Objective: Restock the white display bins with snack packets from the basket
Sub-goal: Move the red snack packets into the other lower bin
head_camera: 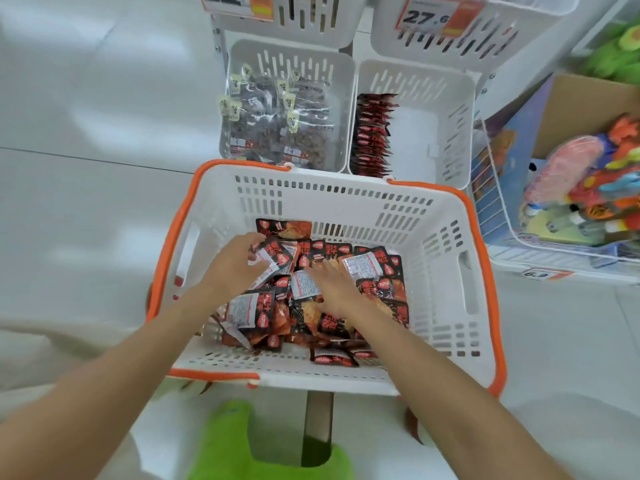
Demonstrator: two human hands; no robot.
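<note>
- We see a rectangular basket (450, 306) of white moulded plastic, with slotted walls and an orange rim. It stands just in front of the lower display bins.
- A loose heap of snack packets (263, 317) covers the basket's floor. They are small, flat, glossy pouches, black and red on the face with a white printed panel on the back, and they lie at all angles.
- Our left hand (239, 261) is down in the heap towards the far wall. Its grip is closed, with the fingers curled round a small bunch of snack packets.
- Our right hand (332, 292) lies palm-down on the heap just beside the left. Its grip is slack, the fingers stretched forward and blurred, clasping nothing we can make out.
- The right-hand bin (446, 126) is white plastic with rounded corners and slit walls. A tight upright row of packets (372, 133), red and black like those in the basket, stands on edge along its left wall.
- The left-hand bin (341, 109) holds clear crinkled bags (277, 123) of dark brown pieces.
- Above, on the upper bins (485, 39), hangs an orange-and-white price tag (429, 17).
- To the right, a white wire basket (491, 188) holds bright plastic toys (588, 181).
- The floor (86, 202) is glossy white.
</note>
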